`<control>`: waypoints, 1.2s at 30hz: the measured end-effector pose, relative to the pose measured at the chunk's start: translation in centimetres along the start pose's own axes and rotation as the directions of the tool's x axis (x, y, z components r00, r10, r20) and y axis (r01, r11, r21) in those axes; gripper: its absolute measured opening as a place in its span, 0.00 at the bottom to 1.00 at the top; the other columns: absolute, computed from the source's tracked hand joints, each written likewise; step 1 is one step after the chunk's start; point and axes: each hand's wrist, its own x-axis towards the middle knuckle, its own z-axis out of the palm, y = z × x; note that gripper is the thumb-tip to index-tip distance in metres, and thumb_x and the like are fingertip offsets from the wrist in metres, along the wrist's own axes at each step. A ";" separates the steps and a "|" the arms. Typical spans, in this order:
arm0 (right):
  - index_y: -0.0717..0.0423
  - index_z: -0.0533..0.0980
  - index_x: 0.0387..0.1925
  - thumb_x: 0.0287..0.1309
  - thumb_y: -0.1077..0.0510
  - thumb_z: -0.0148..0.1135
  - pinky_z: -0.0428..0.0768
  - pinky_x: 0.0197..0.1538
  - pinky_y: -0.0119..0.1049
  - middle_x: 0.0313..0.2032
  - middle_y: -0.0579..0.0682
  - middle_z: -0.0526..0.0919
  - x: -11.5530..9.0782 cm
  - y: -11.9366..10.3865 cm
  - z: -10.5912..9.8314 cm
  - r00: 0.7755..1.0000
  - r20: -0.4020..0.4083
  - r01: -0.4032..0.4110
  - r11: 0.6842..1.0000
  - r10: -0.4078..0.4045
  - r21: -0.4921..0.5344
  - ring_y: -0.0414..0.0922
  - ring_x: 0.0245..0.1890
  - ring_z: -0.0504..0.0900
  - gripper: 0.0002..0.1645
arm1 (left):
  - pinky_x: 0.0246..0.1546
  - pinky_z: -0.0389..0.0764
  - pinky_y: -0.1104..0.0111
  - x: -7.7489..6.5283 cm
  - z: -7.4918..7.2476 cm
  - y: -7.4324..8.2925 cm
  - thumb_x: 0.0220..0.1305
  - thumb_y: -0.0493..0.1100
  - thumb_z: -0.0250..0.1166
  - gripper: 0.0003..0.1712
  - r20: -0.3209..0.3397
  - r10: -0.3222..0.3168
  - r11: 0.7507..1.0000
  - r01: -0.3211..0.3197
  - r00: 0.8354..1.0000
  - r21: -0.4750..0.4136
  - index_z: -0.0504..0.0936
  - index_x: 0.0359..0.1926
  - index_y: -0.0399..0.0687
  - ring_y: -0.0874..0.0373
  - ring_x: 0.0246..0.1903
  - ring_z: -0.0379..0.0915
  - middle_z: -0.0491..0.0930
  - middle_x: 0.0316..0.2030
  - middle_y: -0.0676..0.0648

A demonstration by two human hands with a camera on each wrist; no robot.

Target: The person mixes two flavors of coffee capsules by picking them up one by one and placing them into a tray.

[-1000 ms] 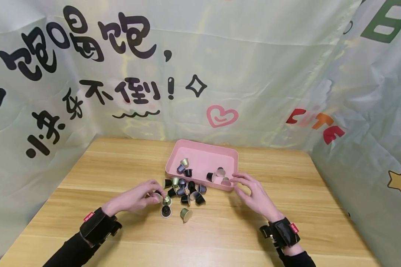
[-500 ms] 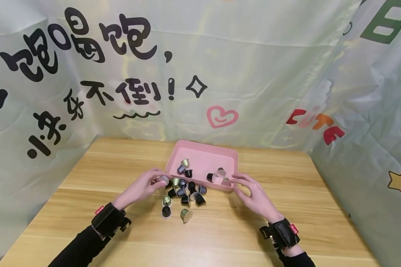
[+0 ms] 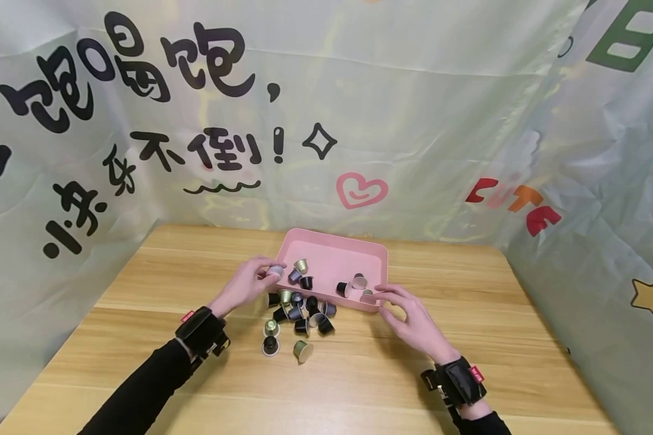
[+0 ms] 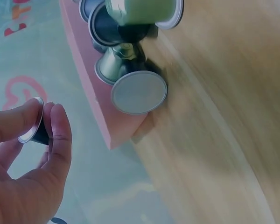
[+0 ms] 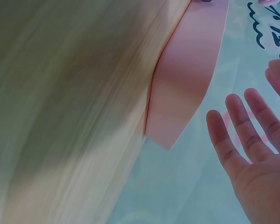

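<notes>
A: What is on the far left?
B: A black sleeve (image 3: 141, 386) slants up from the bottom. Next come a black wrist band (image 3: 202, 331) and the left hand (image 3: 243, 283).

A: How is that hand held?
B: It reaches forward and a bit to the right. The thumb and fingers pinch a coffee capsule (image 3: 275, 272). In the left wrist view, the thumb sits on the flat, shiny lid and the fingers are on the dark side.

A: Where is that capsule?
B: Up off the wooden table (image 3: 370, 386), at the left edge of the pink tray (image 3: 332, 254) as the head view sees it.

A: What is next?
B: A black capsule (image 3: 270, 343) stands on its lid. A heap of capsules (image 3: 295, 312) sits just in front of the tray, and a green capsule (image 3: 302, 350) lies tipped over, nearer the person.

A: And inside the tray?
B: A gold capsule (image 3: 302, 264) and two darker ones on the left, then more capsules (image 3: 359, 281) on the right.

A: And the right hand (image 3: 416, 319)?
B: It leans in from the right, by the tray's front corner. Its fingers are spread apart and a little bent. I can't tell if the tips touch the rim.
</notes>
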 end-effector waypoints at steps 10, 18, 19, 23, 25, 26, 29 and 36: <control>0.61 0.83 0.49 0.57 0.69 0.67 0.84 0.55 0.54 0.57 0.56 0.83 0.1 -0.3 0.2 1.000 0.002 0.019 1.000 -0.019 -0.002 0.57 0.57 0.82 0.17 | 0.51 0.83 0.51 2.0 0.5 -0.7 0.66 0.35 0.64 0.18 0.029 -0.026 0.998 0.024 0.999 0.057 0.82 0.57 0.37 0.40 0.51 0.79 0.81 0.56 0.32; 0.60 0.83 0.50 0.57 0.70 0.67 0.83 0.56 0.54 0.56 0.58 0.83 0.0 -0.3 0.4 0.999 0.008 0.034 0.999 -0.034 0.006 0.56 0.56 0.82 0.17 | 0.45 0.85 0.58 3.5 0.9 -0.8 0.66 0.33 0.63 0.18 0.069 -0.041 0.995 0.035 0.997 0.097 0.81 0.57 0.35 0.42 0.47 0.82 0.82 0.52 0.31; 0.59 0.83 0.50 0.58 0.70 0.67 0.83 0.56 0.54 0.56 0.58 0.83 0.0 -0.2 0.4 0.999 0.010 0.036 0.999 -0.036 0.007 0.56 0.56 0.82 0.18 | 0.46 0.85 0.57 3.6 1.0 -0.7 0.66 0.32 0.63 0.19 0.070 -0.048 0.995 0.041 0.996 0.093 0.81 0.57 0.34 0.42 0.48 0.81 0.82 0.52 0.31; 0.56 0.83 0.51 0.58 0.69 0.66 0.83 0.55 0.52 0.56 0.58 0.83 0.0 -0.2 0.6 0.999 0.011 0.047 0.999 -0.047 0.006 0.54 0.54 0.83 0.19 | 0.56 0.81 0.48 3.8 1.3 -0.7 0.66 0.31 0.61 0.23 0.067 -0.051 0.994 0.044 0.996 0.104 0.77 0.62 0.34 0.36 0.54 0.77 0.77 0.58 0.28; 0.56 0.83 0.51 0.58 0.69 0.66 0.84 0.55 0.51 0.55 0.58 0.83 0.1 -0.2 0.6 0.999 0.010 0.051 0.999 -0.051 0.006 0.55 0.53 0.84 0.19 | 0.59 0.80 0.46 3.7 1.4 -0.7 0.66 0.30 0.60 0.26 0.063 -0.054 0.995 0.048 0.997 0.083 0.74 0.65 0.35 0.33 0.57 0.75 0.72 0.62 0.26; 0.56 0.83 0.51 0.58 0.70 0.66 0.84 0.54 0.51 0.55 0.58 0.83 0.1 -0.2 0.6 0.998 0.010 0.055 0.998 -0.055 0.007 0.55 0.53 0.84 0.19 | 0.60 0.79 0.45 3.6 1.3 -0.7 0.66 0.29 0.59 0.27 0.059 -0.049 0.996 0.044 0.997 0.073 0.73 0.67 0.35 0.32 0.58 0.75 0.70 0.64 0.25; 0.58 0.83 0.51 0.57 0.70 0.66 0.83 0.56 0.52 0.55 0.59 0.83 0.1 -0.4 0.6 0.998 0.017 0.058 0.998 -0.058 0.018 0.56 0.54 0.83 0.19 | 0.57 0.82 0.47 3.0 1.1 -0.7 0.66 0.28 0.59 0.27 0.037 -0.048 0.999 0.047 0.998 0.009 0.72 0.67 0.34 0.30 0.56 0.76 0.66 0.66 0.25; 0.59 0.82 0.52 0.57 0.69 0.67 0.79 0.61 0.57 0.57 0.59 0.82 0.1 -0.8 0.5 0.998 0.051 0.040 0.998 -0.042 0.039 0.55 0.59 0.81 0.19 | 0.54 0.84 0.49 0.5 -0.2 -1.4 0.66 0.29 0.61 0.23 -0.009 -0.053 0.995 0.052 0.999 -0.090 0.76 0.62 0.34 0.34 0.51 0.81 0.73 0.62 0.28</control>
